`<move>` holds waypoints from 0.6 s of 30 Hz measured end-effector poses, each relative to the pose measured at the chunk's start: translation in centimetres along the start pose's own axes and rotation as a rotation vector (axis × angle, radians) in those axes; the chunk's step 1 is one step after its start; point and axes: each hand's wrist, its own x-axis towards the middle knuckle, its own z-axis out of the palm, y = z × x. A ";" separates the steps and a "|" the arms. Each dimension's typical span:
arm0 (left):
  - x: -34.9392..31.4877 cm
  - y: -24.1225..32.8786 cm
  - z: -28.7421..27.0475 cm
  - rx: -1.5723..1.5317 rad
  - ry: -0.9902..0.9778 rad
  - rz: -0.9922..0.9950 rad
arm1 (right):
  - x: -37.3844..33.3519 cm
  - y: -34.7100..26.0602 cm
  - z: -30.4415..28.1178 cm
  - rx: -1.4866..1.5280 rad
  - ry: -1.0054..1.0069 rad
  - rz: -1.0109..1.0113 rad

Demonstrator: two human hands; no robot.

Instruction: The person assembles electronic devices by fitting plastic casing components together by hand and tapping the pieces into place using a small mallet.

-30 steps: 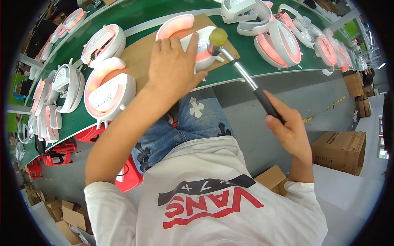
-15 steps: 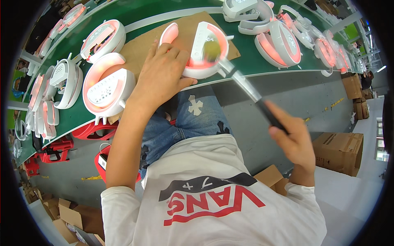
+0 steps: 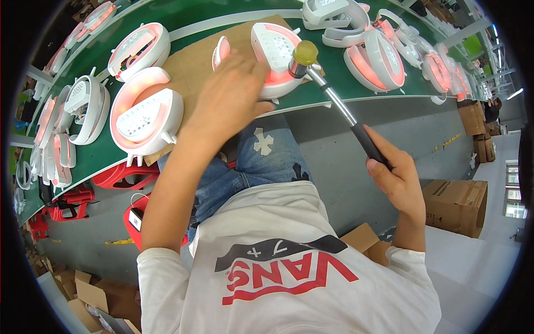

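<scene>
A white ring-shaped housing (image 3: 275, 45) with a pink inner band and a flat white panel lies on a sheet of cardboard (image 3: 192, 61). My left hand (image 3: 229, 96), blurred, grips it at the left, fingers over the ring and thumb along the near side. My right hand (image 3: 396, 177) is closed round the black grip of a mallet (image 3: 340, 104). The mallet's yellow head (image 3: 305, 53) is over the housing's right edge; whether they touch I cannot tell. My left hand covers part of the ring.
A similar housing (image 3: 146, 119) stands left of my left arm, and another (image 3: 377, 61) sits to the right on the green bench (image 3: 222, 34). Several more line both sides. Below are a red stool (image 3: 133, 222) with a phone-like device on it and a cardboard box (image 3: 456, 206).
The mallet head has shifted from over the housing's panel to its right edge. The housing has moved slightly away and tilted, with my left hand still at it.
</scene>
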 end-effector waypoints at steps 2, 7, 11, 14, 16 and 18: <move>-0.7 -1.5 -0.2 -0.020 0.112 0.101 | 0.0 0.0 -0.3 0.025 -0.005 0.029; -1.2 -1.9 -0.2 -0.060 0.062 0.081 | -1.0 -2.1 -0.8 0.031 0.034 -0.208; -0.8 -1.6 0.1 -0.086 0.046 0.076 | -0.9 -1.1 1.7 -0.089 -0.079 -0.077; -1.2 -1.5 0.4 -0.126 0.044 0.085 | -0.9 -1.6 0.9 -0.090 -0.070 -0.122; -0.9 -1.2 0.0 -0.067 0.012 0.068 | -1.1 -1.5 0.6 -0.052 -0.046 -0.118; -0.7 -0.4 0.2 -0.044 0.039 0.046 | -1.5 -1.8 0.7 0.093 0.031 -0.162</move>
